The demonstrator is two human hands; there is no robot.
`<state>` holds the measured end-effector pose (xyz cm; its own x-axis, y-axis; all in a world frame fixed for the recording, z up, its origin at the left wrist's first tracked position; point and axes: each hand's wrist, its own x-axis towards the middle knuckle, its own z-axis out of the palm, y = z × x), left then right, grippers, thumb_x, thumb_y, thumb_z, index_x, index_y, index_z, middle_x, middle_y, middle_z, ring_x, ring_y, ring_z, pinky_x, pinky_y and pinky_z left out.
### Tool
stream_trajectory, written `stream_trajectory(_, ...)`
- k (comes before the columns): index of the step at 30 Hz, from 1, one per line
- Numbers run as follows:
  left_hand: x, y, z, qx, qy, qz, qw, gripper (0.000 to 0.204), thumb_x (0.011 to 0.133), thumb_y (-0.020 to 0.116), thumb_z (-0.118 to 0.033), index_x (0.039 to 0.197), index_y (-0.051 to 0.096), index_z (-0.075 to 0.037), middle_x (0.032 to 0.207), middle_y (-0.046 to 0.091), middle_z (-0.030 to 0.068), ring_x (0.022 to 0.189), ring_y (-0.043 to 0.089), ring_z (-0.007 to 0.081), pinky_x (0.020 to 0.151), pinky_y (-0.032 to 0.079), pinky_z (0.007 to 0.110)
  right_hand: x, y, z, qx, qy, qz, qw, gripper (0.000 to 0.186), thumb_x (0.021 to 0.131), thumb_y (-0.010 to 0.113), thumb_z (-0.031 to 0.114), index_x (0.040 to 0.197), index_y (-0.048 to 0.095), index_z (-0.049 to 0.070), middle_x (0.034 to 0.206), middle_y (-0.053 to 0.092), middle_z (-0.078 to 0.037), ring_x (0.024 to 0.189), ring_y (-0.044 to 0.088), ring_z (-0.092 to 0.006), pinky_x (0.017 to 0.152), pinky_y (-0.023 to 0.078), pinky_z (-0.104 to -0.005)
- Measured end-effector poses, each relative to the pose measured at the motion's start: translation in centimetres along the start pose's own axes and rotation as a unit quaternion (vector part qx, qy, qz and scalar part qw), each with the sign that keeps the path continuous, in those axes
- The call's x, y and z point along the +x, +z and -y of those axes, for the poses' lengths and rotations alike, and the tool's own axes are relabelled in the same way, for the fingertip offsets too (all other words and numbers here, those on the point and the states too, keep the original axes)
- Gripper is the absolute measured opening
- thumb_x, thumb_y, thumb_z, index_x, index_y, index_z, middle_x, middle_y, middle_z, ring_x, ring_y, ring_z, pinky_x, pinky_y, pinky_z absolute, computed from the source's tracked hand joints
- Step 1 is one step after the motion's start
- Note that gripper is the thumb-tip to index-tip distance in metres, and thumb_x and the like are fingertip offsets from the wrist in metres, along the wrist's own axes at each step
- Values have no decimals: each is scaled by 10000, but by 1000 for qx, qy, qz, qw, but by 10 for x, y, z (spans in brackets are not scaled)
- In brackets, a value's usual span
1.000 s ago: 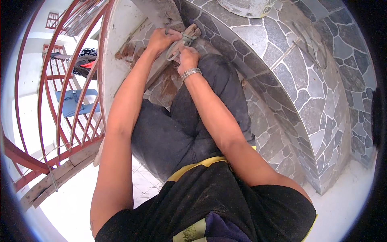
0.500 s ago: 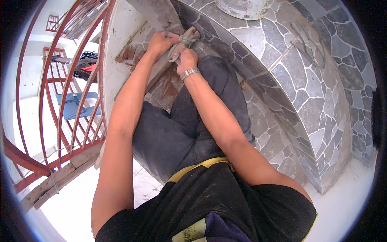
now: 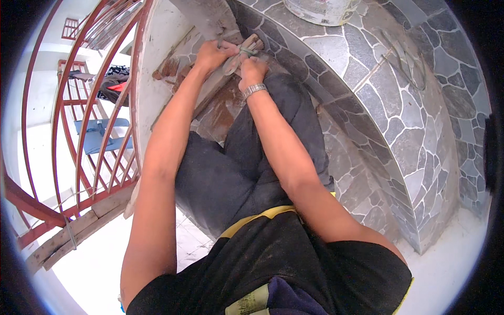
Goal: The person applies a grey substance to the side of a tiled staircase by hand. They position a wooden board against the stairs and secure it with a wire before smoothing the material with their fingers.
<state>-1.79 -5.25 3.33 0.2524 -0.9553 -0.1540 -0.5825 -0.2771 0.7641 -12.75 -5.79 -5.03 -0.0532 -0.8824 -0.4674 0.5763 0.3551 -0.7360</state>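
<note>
A grey-green flat cord [image 3: 246,51] is wound around the end of a wooden bar [image 3: 254,43], with a loop of it hanging beside the bar. My left hand [image 3: 212,55] is closed at the far left of the binding, thumb and fingers pinching the cord. Close by on the right, my right hand [image 3: 253,71] is closed on the cord just below the bar's end. Its fingertips are partly hidden. Both forearms reach forward over my dark trousers [image 3: 220,168], and a metal watch sits on my right wrist.
A curved step [image 3: 404,126] faced with grey stone-pattern tiles rises on the right. On it stand a whitish bucket [image 3: 320,11] and a loop of thin cord [image 3: 407,63]. A reddish-brown metal railing [image 3: 79,136] runs along the left, with wooden boards [image 3: 79,231] at its foot.
My right hand has moved slightly to the right and up along the binding, and the cord's green wrap around the bar shows more. My left hand stays nearly in place.
</note>
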Motion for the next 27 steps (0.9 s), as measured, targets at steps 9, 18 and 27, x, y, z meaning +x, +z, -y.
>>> stream_trajectory(9,12,-4,6,-145,-76,29,986,170,807,752,-153,922,760,-28,892,729,79,791,648,156,759,515,327,-14,13,32,-116,49,29,992,120,847,696,38,913,597,26,825,657,-83,701,671,-219,619,553,-372)
stream_trajectory(18,9,-13,18,-104,-86,-20,991,364,714,769,-309,917,731,-8,881,696,110,753,624,199,692,483,343,-43,36,96,-416,-27,236,878,174,887,679,131,935,672,-36,811,684,-105,646,681,-186,470,496,-312)
stream_trajectory(27,12,-11,15,-262,-188,28,946,397,704,789,-328,968,699,-46,887,610,42,704,470,164,574,364,332,-23,23,80,-190,158,193,949,129,955,623,150,983,622,24,828,672,-84,622,631,-129,454,479,-249)
